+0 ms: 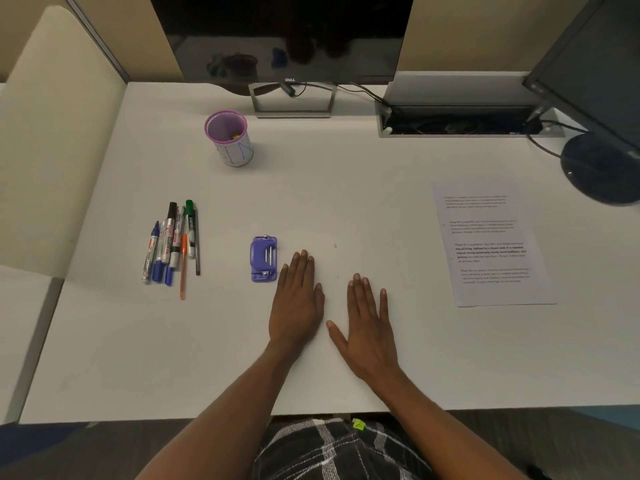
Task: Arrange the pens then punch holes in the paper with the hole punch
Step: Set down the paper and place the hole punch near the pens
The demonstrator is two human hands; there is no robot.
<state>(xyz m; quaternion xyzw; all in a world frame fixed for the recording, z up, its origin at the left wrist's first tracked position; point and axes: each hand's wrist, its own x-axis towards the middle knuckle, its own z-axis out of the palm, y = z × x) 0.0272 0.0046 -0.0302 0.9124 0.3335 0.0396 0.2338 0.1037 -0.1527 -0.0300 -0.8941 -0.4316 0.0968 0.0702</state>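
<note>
White desk (346, 188) in an office cubicle, seen from above; a dark monitor (287, 36) stands at 12 o'clock and a second screen (595, 64) at 2 o'clock. Your left hand (296, 299) and right hand (367, 327) lie flat, palms down, at the centre, fingers straight and grasping nothing. The purple hole punch (264, 259) sits at 10 o'clock from your left hand, just beside its fingertips but apart from them. The pens (173, 244) lie in a loose bundle farther out at 9 o'clock. The purple-rimmed cup (228, 138) stands upright at 11 o'clock and holds no pens. The printed paper (491, 244) lies flat at 2 o'clock from your right hand, well apart from the punch. Judged from this layout, neither step has begun: the pens remain to be arranged and the paper remains to be punched.
</note>
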